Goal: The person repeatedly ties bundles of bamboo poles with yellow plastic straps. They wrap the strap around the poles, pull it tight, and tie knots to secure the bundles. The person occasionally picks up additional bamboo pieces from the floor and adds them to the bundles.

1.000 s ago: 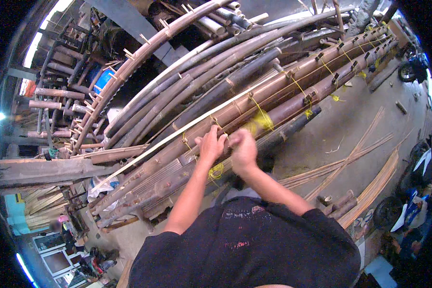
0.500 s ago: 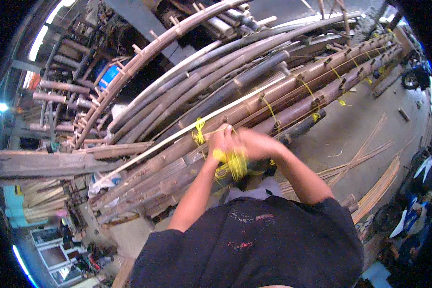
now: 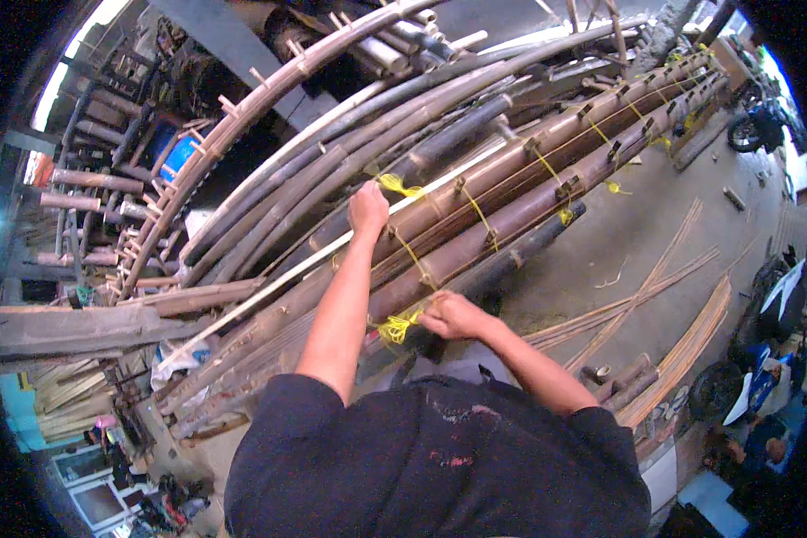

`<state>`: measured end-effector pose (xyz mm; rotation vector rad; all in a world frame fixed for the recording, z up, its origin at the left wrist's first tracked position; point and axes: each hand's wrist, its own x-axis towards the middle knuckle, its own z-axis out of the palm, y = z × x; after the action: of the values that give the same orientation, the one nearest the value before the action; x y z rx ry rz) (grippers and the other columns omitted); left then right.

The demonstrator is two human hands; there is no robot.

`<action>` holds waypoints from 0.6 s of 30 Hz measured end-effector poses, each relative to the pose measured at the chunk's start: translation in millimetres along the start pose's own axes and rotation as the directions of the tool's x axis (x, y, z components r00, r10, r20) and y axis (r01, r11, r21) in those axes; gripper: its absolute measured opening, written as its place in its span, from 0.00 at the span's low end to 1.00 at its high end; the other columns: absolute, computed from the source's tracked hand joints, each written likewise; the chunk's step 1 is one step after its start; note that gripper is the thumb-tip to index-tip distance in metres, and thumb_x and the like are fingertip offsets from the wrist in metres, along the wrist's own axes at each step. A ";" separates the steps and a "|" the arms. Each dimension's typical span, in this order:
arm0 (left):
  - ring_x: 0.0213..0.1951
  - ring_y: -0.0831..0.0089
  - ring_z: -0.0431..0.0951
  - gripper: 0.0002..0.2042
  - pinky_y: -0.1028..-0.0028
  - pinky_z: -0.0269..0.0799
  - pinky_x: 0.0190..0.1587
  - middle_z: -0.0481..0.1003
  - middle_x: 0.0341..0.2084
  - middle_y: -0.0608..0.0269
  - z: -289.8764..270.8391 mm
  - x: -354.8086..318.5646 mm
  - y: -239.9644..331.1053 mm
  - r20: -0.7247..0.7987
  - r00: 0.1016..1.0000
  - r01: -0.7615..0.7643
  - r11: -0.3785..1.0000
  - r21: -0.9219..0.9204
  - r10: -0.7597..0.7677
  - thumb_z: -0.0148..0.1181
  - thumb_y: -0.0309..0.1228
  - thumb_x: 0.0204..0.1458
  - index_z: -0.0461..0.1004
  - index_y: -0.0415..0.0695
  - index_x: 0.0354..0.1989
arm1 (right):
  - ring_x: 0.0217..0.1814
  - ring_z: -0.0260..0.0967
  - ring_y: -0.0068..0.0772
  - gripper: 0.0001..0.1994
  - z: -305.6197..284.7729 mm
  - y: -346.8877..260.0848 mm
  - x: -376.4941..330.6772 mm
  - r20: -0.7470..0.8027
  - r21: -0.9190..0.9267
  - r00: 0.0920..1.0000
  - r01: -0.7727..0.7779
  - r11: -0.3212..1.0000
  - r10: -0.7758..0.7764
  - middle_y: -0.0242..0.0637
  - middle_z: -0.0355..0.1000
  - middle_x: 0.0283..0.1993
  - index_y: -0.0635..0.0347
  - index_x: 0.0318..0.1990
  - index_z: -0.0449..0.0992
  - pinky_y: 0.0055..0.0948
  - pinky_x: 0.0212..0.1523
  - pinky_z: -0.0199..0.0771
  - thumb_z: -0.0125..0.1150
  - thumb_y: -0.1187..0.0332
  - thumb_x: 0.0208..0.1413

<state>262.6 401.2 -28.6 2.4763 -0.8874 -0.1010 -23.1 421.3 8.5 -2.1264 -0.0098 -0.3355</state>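
Note:
My left hand (image 3: 368, 211) is closed in a fist over the far side of the bamboo poles. A yellow tuft of string (image 3: 402, 186) sticks out beside its knuckles. Closer to my body, my right hand (image 3: 457, 316) grips yellow string, and a looped yellow bundle (image 3: 396, 329) hangs at its fingers. Between the hands, a thin strand crosses a thick brown bamboo pole (image 3: 439, 260). Farther along, more yellow ties go round this pole and its neighbour (image 3: 498, 184). A pale thin strip (image 3: 332, 247) lies lengthwise behind them.
Curved bamboo poles (image 3: 368, 125) are stacked beyond the tied ones. Split strips (image 3: 681, 350) lie on the floor to my right, near short bamboo pieces (image 3: 628, 384). A wooden beam (image 3: 72, 325) stands at left, and a motorcycle (image 3: 751, 130) at far right.
My hands were together over the poles with the yellow bundle. Now they are apart: the left has gone forward and left, the right back toward my body with the bundle.

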 end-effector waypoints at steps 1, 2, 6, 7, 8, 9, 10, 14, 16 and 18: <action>0.40 0.41 0.77 0.14 0.49 0.71 0.45 0.77 0.35 0.41 2.2 3.8 4.7 0.030 1.000 0.000 1.000 0.008 0.000 0.45 0.36 0.60 0.76 0.44 0.41 | 0.29 0.68 0.57 0.17 5.4 1.9 4.5 0.094 0.013 0.996 -0.013 1.000 0.012 0.51 0.67 0.20 0.63 0.19 0.70 0.46 0.46 0.69 0.54 0.62 0.57; 0.41 0.41 0.76 0.14 0.49 0.71 0.45 0.77 0.36 0.41 2.2 9.4 10.0 0.055 0.998 0.005 1.000 0.017 -0.006 0.45 0.37 0.60 0.76 0.44 0.41 | 0.29 0.68 0.56 0.16 3.5 5.9 4.6 0.097 -0.061 0.994 -0.037 0.997 0.042 0.51 0.67 0.20 0.63 0.19 0.70 0.46 0.46 0.69 0.55 0.63 0.55; 0.42 0.43 0.76 0.15 0.51 0.71 0.44 0.77 0.36 0.41 -42.8 -9.7 -16.1 0.071 0.996 -0.046 0.996 -0.070 0.051 0.49 0.40 0.59 0.75 0.39 0.36 | 0.40 0.70 0.50 0.09 18.3 -12.8 -2.8 0.020 -0.466 0.997 -0.052 0.883 0.069 0.48 0.72 0.34 0.62 0.33 0.72 0.42 0.49 0.67 0.58 0.65 0.51; 0.41 0.43 0.77 0.16 0.50 0.71 0.44 0.77 0.35 0.40 -71.6 -25.2 -10.0 0.038 0.999 -0.032 0.989 -0.141 0.038 0.51 0.41 0.57 0.74 0.38 0.35 | 0.43 0.70 0.48 0.11 23.5 -20.8 -6.6 -0.071 -0.526 0.995 -0.097 0.845 0.070 0.47 0.72 0.37 0.62 0.37 0.72 0.42 0.50 0.67 0.59 0.65 0.50; 0.40 0.43 0.77 0.16 0.50 0.71 0.44 0.77 0.33 0.40 -103.9 -40.8 -7.8 0.085 0.996 -0.004 0.994 -0.109 0.014 0.52 0.41 0.56 0.75 0.38 0.34 | 0.47 0.69 0.48 0.16 30.2 -30.7 -5.4 0.015 -0.461 0.987 -0.134 0.877 0.159 0.46 0.71 0.45 0.61 0.45 0.71 0.42 0.50 0.68 0.61 0.64 0.51; 0.39 0.43 0.77 0.16 0.50 0.71 0.44 0.77 0.32 0.40 -130.3 -57.7 -12.4 0.128 0.992 0.024 0.997 -0.073 -0.015 0.54 0.42 0.55 0.75 0.37 0.33 | 0.46 0.69 0.47 0.15 47.2 -33.3 -5.1 0.021 -0.284 0.991 -0.121 0.951 0.132 0.46 0.71 0.43 0.60 0.45 0.71 0.42 0.49 0.68 0.61 0.63 0.52; 0.38 0.42 0.77 0.16 0.50 0.71 0.43 0.77 0.31 0.40 -146.4 -77.2 -25.0 0.202 0.979 0.022 1.000 0.023 -0.026 0.53 0.40 0.56 0.75 0.37 0.32 | 0.46 0.70 0.47 0.15 67.2 -33.5 -3.6 0.021 -0.099 0.995 -0.099 0.990 0.102 0.46 0.71 0.42 0.60 0.44 0.72 0.42 0.48 0.69 0.61 0.63 0.52; 0.39 0.42 0.76 0.11 0.51 0.71 0.44 0.76 0.34 0.40 -143.6 -157.3 -66.1 0.392 0.918 -0.077 0.997 0.029 0.060 0.53 0.34 0.55 0.74 0.37 0.35 | 0.38 0.70 0.36 0.11 105.5 -51.0 19.1 0.013 0.868 0.799 -0.307 0.391 0.601 0.37 0.72 0.35 0.58 0.40 0.73 0.37 0.41 0.70 0.53 0.60 0.59; 0.40 0.41 0.76 0.10 0.51 0.70 0.44 0.76 0.35 0.38 -123.3 -173.5 -74.0 0.332 0.939 -0.076 0.995 -0.066 0.094 0.54 0.29 0.53 0.71 0.36 0.40 | 0.36 0.69 0.32 0.12 111.7 -59.3 49.7 0.196 0.975 0.474 -0.003 -0.220 0.859 0.32 0.72 0.34 0.57 0.38 0.74 0.35 0.39 0.69 0.49 0.60 0.61; 0.41 0.38 0.74 0.10 0.47 0.69 0.45 0.74 0.35 0.35 -112.7 -179.0 -76.6 0.277 0.951 -0.104 0.986 -0.128 0.137 0.54 0.25 0.51 0.68 0.35 0.41 | 0.35 0.69 0.34 0.12 106.9 -89.7 92.7 -0.224 0.974 0.518 0.079 0.214 0.825 0.35 0.71 0.33 0.59 0.35 0.74 0.36 0.40 0.70 0.46 0.63 0.62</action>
<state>192.5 610.4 15.2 2.3315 -1.1180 -0.4635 78.9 547.5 50.1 -0.5475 0.7493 -0.6481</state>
